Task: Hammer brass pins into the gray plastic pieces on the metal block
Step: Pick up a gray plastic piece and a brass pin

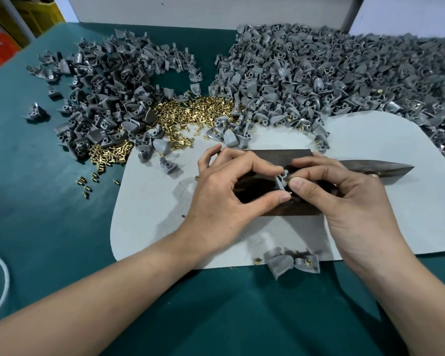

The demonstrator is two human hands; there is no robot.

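Two pinned pieces point(290, 263) lie nearest; over the metal block point(280, 153) the left hand point(231, 194) and right hand point(344, 199) both pinch one gray plastic piece point(281, 179), seemingly not yet hammered; beyond lie loose brass pins point(190, 111), a large pinned heap point(344, 73) and many blanks point(108, 98) still to do

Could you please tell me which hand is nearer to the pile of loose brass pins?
Left. The left hand lies on the near side of the brass pin pile; the right hand is farther right, over the metal block.
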